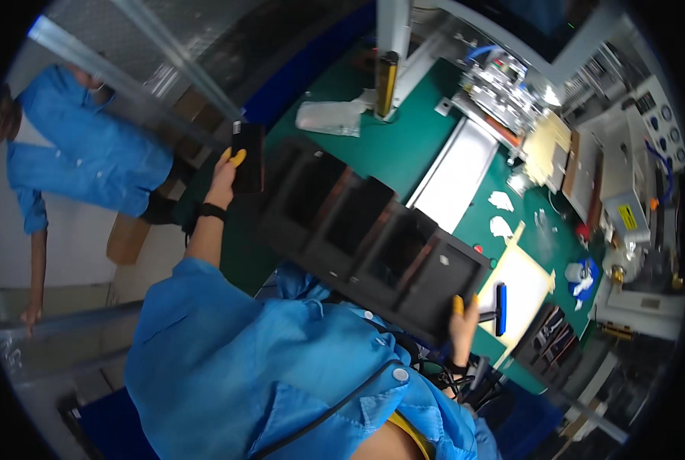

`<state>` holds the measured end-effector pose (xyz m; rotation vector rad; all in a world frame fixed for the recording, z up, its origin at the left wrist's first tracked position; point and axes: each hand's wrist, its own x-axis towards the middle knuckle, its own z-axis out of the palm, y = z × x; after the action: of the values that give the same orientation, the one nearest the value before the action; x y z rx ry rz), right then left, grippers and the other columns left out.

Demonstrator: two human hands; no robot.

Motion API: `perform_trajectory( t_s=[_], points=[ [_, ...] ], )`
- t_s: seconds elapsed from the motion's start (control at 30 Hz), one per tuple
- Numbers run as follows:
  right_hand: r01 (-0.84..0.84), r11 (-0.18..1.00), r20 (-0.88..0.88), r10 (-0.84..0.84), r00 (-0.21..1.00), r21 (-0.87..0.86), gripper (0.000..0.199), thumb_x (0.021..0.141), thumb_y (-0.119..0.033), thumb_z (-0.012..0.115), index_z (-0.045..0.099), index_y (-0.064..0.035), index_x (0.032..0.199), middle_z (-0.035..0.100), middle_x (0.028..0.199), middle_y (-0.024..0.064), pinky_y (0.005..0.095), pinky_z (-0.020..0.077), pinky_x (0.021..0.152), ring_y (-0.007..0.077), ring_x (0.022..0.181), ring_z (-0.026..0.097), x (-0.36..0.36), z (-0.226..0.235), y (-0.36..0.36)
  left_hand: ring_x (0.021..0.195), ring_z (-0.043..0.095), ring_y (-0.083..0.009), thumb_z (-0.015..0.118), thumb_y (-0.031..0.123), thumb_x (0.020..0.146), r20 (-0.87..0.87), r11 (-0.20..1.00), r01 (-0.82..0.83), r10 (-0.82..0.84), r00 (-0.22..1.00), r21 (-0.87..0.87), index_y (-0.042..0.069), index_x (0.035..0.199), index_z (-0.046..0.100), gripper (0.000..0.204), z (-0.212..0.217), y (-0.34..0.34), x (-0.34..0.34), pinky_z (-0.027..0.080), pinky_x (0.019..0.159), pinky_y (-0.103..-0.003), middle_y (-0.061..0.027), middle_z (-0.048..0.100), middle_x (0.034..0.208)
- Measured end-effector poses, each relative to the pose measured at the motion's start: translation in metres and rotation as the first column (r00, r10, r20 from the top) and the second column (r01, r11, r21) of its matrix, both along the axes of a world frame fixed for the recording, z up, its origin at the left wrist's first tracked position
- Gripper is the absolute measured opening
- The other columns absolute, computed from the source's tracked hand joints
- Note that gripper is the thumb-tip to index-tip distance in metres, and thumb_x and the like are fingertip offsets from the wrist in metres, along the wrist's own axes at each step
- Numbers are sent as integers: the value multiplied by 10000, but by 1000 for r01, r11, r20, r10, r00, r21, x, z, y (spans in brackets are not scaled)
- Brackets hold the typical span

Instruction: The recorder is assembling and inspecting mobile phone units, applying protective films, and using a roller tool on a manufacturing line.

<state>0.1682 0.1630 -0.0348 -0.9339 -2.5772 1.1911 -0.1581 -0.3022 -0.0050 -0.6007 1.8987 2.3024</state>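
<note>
My left hand (221, 180), with yellow finger covers, grips a thin dark rectangular panel (249, 159) by its left side. The panel is upright, beside the left end of a black compartment tray (434, 303). Several glossy dark panels (351, 218) lie in the tray's compartments; the compartment at the right end shows a small white spot (444, 260) on its bare floor. At that end, my right hand (462, 331), also with yellow finger covers, holds the tray's edge. The tray slants across in front of my blue jacket.
A blue roller (501, 309) lies on a white sheet (520, 285) taped to the green table (373, 157). A second tray (548, 345) with panels is at the right. Metal machinery (503, 88) stands at the back. A co-worker in blue (82, 146) is at the left.
</note>
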Motion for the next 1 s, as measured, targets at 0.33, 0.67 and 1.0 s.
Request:
perform_trajectory(
  t_s=[0.33, 0.67, 1.0],
  points=[
    [225, 967, 14, -225, 974, -120, 406, 853, -120, 507, 371, 61, 1190, 494, 1127, 168, 286, 335, 880, 220, 1010, 460, 53, -8, 51, 1088, 413, -265, 596, 183, 765, 178, 9, 196, -379, 908, -981, 67, 1238, 395, 527, -8, 65, 61, 350, 856, -377, -131, 434, 1200],
    [336, 937, -49, -333, 942, 93, 394, 836, -290, 548, 519, 55, 1023, 598, 911, 174, 343, 426, 721, 265, 816, 562, 57, -45, 64, 888, 493, -374, 591, 194, 768, -86, 345, 167, -611, 787, -924, -39, 919, 530, 284, -6, 112, 142, 411, 752, -407, -209, 529, 906],
    [459, 875, -180, -431, 884, 156, 316, 814, -207, 584, 541, 83, 933, 605, 754, 152, 299, 423, 615, 133, 698, 514, 43, 90, 47, 813, 513, -116, 585, 33, 797, -224, 792, 356, -513, 829, -497, -41, 933, 459, 200, 42, 141, 149, 407, 707, -214, -91, 502, 878]
  ],
)
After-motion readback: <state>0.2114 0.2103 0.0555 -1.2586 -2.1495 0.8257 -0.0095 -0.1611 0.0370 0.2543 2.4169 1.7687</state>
